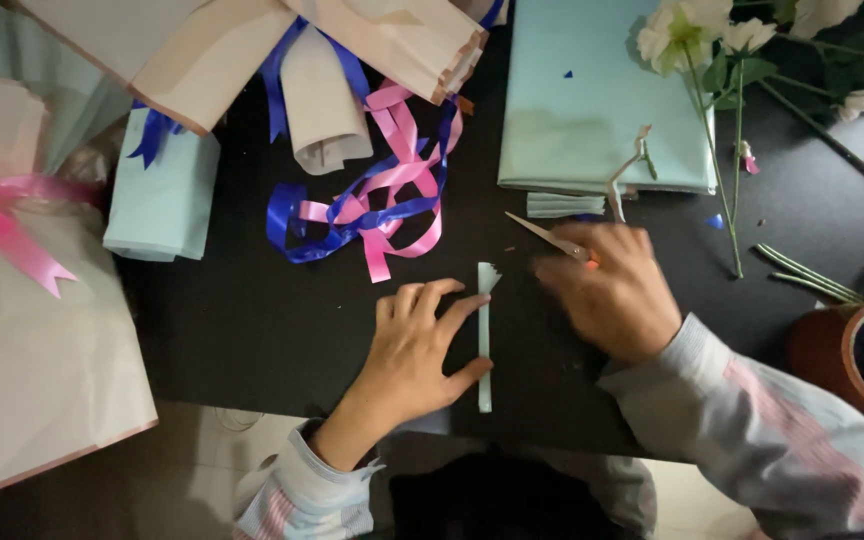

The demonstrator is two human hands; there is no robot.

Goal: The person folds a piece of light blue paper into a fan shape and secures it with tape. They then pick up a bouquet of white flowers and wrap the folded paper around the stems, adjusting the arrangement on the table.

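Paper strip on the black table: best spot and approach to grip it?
Pinch the paper strip across its plain middle, from its left side, where the left hand already brackets it. It lies flat and narrow, running near to far; the far end is fringed and sits next to the scissors in the right hand.

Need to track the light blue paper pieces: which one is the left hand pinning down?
The narrow folded strip at centre, lying lengthwise under the left hand's fingertips, top end fringed. The large folded sheet and the small piece lie untouched farther back.
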